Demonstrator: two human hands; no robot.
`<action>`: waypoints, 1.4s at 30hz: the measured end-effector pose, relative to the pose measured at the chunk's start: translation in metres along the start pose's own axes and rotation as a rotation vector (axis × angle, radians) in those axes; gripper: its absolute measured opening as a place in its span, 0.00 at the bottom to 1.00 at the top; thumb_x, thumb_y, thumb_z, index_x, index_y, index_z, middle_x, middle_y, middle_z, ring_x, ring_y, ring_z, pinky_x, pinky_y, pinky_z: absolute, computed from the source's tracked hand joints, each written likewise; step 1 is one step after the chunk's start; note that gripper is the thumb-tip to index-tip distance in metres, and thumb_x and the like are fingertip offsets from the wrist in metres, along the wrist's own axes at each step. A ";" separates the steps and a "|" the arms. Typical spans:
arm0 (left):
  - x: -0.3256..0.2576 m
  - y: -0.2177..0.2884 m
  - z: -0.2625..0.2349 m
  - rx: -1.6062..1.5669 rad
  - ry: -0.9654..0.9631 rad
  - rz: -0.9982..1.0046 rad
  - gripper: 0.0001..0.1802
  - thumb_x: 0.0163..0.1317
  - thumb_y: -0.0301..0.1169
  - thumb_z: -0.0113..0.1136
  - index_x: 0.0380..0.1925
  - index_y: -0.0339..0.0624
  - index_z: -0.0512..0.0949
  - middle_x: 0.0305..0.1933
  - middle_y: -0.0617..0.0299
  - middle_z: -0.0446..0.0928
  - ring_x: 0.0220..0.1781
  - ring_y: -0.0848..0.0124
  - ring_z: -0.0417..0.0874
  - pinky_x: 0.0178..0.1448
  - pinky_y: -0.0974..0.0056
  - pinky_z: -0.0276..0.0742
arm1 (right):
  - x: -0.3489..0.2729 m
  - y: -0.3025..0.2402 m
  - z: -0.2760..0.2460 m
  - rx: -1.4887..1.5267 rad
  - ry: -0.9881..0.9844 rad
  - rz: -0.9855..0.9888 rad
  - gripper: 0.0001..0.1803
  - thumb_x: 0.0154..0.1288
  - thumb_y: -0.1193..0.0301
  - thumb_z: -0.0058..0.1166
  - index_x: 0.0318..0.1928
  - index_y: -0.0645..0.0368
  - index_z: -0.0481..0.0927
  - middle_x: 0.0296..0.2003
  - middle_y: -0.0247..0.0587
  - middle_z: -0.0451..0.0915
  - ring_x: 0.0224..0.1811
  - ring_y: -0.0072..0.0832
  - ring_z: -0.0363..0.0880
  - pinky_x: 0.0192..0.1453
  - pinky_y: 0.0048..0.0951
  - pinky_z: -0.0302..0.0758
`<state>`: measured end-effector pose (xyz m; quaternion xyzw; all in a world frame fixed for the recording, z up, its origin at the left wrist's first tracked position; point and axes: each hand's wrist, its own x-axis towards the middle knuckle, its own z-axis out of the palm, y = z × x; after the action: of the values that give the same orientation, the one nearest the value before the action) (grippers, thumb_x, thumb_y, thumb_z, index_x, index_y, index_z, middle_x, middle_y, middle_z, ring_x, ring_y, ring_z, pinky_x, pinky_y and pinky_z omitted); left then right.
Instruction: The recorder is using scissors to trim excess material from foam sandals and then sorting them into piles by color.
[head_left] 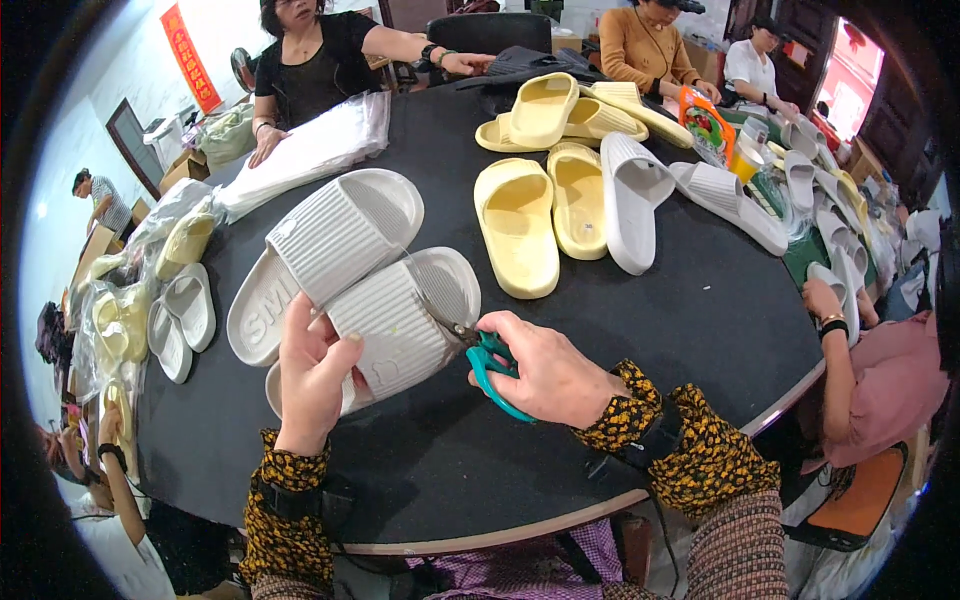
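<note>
My left hand (312,375) is closed on a light grey slide slipper (395,345), its thumb lying over the ribbed strap and its fingers reaching inside. Just beyond, touching it, is a matching grey slipper (340,235) with raised lettering on its insole. In my right hand (562,372) are scissors (492,375) with teal handles, my fingers wrapped round the loops. Their dark blades lie against the right edge of the held slipper's strap. What exactly lies between the blades is too small to make out.
Yellow slippers (516,228) and grey slippers (632,205) lie beyond my hands on the round black table (560,460). Clear plastic bags (315,150) sit at the back left, under a co-worker's hand. Bagged slippers (120,320) crowd the left edge. Other people work around the table.
</note>
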<state>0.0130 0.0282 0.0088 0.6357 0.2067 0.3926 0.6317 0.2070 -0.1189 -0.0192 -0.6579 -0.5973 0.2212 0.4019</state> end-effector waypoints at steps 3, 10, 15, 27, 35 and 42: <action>-0.001 0.000 0.000 0.025 -0.004 -0.028 0.38 0.54 0.19 0.50 0.67 0.32 0.51 0.58 0.39 0.69 0.61 0.58 0.73 0.62 0.57 0.72 | 0.000 0.001 0.000 -0.012 0.008 -0.004 0.22 0.60 0.68 0.60 0.51 0.64 0.68 0.34 0.50 0.80 0.37 0.36 0.82 0.42 0.34 0.77; -0.002 -0.001 -0.001 0.078 -0.026 -0.050 0.38 0.55 0.21 0.52 0.67 0.34 0.51 0.57 0.39 0.70 0.59 0.58 0.74 0.60 0.58 0.74 | -0.001 0.001 0.000 -0.032 0.013 0.000 0.22 0.61 0.68 0.59 0.50 0.64 0.68 0.34 0.51 0.80 0.38 0.38 0.83 0.41 0.36 0.77; -0.003 0.002 -0.001 0.146 -0.052 -0.114 0.38 0.56 0.21 0.53 0.67 0.34 0.50 0.56 0.38 0.70 0.57 0.59 0.76 0.54 0.61 0.78 | 0.000 0.003 0.000 -0.039 0.004 0.013 0.21 0.61 0.68 0.59 0.49 0.65 0.67 0.32 0.51 0.81 0.37 0.39 0.83 0.41 0.35 0.77; -0.004 -0.003 -0.002 0.169 -0.061 -0.081 0.39 0.56 0.21 0.52 0.68 0.36 0.49 0.53 0.40 0.72 0.45 0.68 0.81 0.31 0.74 0.81 | 0.001 -0.002 -0.004 0.066 0.022 0.067 0.21 0.61 0.71 0.58 0.51 0.66 0.66 0.34 0.46 0.82 0.39 0.33 0.84 0.44 0.32 0.78; -0.006 -0.007 0.000 0.160 -0.095 -0.001 0.40 0.54 0.17 0.50 0.68 0.35 0.49 0.55 0.42 0.71 0.45 0.68 0.80 0.34 0.72 0.80 | 0.000 0.001 -0.002 0.019 0.061 0.036 0.20 0.60 0.70 0.59 0.49 0.66 0.68 0.33 0.50 0.81 0.37 0.36 0.83 0.43 0.32 0.77; -0.007 0.002 0.002 0.173 -0.140 -0.097 0.39 0.53 0.16 0.49 0.67 0.35 0.50 0.55 0.43 0.71 0.45 0.68 0.80 0.32 0.73 0.80 | 0.000 -0.002 -0.005 0.086 0.147 0.011 0.24 0.58 0.69 0.62 0.51 0.65 0.68 0.32 0.48 0.81 0.33 0.29 0.82 0.39 0.30 0.77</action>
<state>0.0099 0.0213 0.0093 0.7031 0.2257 0.2970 0.6055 0.2099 -0.1202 -0.0143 -0.6577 -0.5527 0.2000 0.4711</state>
